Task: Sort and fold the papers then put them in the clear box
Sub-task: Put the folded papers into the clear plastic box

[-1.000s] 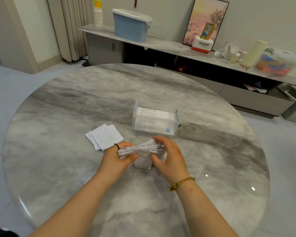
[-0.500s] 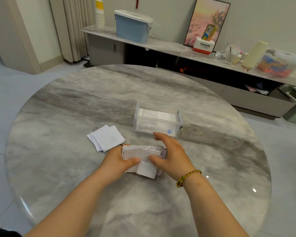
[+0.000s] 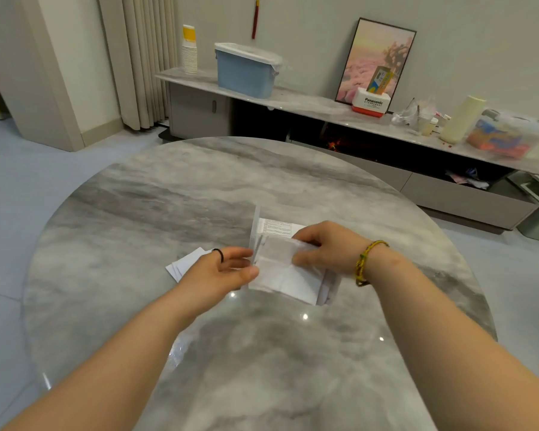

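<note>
Head view: pinching folded papers (image 3: 285,273) with right hand (image 3: 327,250), just at clear box's (image 3: 256,223) near side on marble worktop (image 3: 168,197). Touching their left edge with loose-fingered left hand (image 3: 223,270). Lying further left, partly hidden: white paper stack (image 3: 184,264).

Hidden behind your hands
Your right hand (image 3: 327,248) and folded papers (image 3: 285,273) hide most of the clear box (image 3: 255,223); left hand (image 3: 218,272) covers part of the white stack (image 3: 184,263).

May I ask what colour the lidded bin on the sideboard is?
The bin is light blue; head view.
</note>
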Available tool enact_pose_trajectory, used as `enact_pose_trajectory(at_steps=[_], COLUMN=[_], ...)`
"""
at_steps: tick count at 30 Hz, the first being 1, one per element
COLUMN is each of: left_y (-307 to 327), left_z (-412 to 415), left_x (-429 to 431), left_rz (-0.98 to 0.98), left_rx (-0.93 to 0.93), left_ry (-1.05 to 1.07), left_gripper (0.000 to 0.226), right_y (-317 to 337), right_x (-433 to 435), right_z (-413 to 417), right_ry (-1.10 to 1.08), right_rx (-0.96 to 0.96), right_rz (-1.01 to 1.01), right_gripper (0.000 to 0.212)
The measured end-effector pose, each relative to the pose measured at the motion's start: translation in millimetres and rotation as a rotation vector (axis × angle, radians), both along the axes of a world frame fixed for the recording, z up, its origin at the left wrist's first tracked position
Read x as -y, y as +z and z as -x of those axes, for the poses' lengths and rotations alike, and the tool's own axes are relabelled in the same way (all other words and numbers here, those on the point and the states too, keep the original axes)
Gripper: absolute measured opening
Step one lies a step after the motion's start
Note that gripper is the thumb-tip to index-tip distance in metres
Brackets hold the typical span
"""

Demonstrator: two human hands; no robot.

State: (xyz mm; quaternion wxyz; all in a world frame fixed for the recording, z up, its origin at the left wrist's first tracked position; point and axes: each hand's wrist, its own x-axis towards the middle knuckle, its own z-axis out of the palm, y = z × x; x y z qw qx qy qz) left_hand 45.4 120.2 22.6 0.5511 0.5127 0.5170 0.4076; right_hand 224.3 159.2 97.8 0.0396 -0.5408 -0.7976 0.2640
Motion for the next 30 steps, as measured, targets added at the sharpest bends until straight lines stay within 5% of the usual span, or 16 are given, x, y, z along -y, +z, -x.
enact_pose_trajectory(at_steps=[10, 30], left_y=[1, -15], left_z=[-14, -19], left_x=[-38, -62], left_rz=[-0.114, -0.091], left_rx=[-0.182, -0.235], left_ry=[0.027, -0.009], left_gripper=[0.046, 0.044], right_y=[31, -9], right_x=[-65, -111], right_z=[-10, 22], right_ry=[-0.263, -0.041], right_rx=[-0.034, 0.455], right_rz=[-0.259, 0.040], right_gripper=[0.019, 0.026])
